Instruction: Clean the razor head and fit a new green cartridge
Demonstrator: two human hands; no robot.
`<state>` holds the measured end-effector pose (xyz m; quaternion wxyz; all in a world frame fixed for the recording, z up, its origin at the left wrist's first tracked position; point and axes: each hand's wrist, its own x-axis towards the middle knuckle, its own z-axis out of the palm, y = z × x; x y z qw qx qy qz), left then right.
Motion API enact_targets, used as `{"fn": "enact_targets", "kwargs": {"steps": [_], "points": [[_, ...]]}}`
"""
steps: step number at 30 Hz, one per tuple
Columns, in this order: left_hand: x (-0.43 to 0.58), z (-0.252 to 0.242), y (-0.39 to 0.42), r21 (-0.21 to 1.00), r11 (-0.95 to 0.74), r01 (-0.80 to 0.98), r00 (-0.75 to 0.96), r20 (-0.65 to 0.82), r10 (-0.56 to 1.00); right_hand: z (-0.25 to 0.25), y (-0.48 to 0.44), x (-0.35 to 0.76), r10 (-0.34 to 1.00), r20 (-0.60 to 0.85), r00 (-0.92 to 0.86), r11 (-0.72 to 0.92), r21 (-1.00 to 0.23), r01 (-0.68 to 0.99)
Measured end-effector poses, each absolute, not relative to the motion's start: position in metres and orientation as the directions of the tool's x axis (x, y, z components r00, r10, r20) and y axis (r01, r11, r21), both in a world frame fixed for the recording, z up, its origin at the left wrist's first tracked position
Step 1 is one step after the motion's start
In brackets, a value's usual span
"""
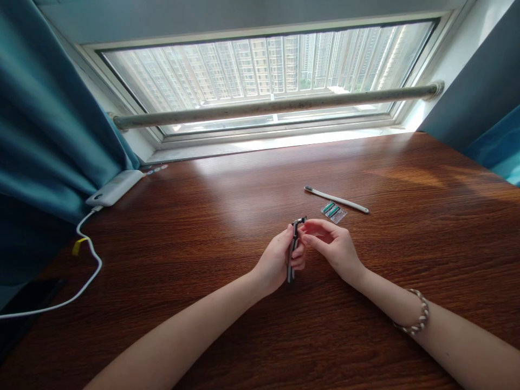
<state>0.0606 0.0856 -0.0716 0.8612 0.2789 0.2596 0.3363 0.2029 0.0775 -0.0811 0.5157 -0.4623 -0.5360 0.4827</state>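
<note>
My left hand (280, 257) is closed around the handle of a dark razor with lighter edges (291, 262), held upright and slightly tilted above the table. The razor's small head (300, 220) points up and to the right. My right hand (331, 244) is at the head and neck, its fingers curled and fingertips against the razor; the exact contact is partly hidden. Just beyond my right hand lies a clear blister pack (339, 215) with green-and-black razor cartridges (331, 208). A white toothbrush with dark bristles (337, 199) lies behind the pack.
The brown wooden table (227, 216) reaches a window with a horizontal pipe (276, 108) across it. At the left, a white power bank-like device (115, 188) with a white cable (95, 254) rests by the blue curtain (52, 124). A dark flat object (28, 303) lies at the left edge.
</note>
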Motion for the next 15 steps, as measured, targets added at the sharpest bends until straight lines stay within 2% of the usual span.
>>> {"fn": "enact_targets", "kwargs": {"steps": [5,15], "points": [[0.0620,-0.0667,0.0821,0.744,0.499,-0.443,0.513,-0.247,0.822,-0.0868,0.0825,0.2043,0.993,0.048,-0.107,0.028,-0.982,-0.187],[0.0601,-0.0659,0.0807,0.863,0.355,-0.358,0.483,-0.154,0.862,-0.0836,0.0847,0.2041,0.983,0.119,-0.136,0.064,-0.934,-0.352]]}}
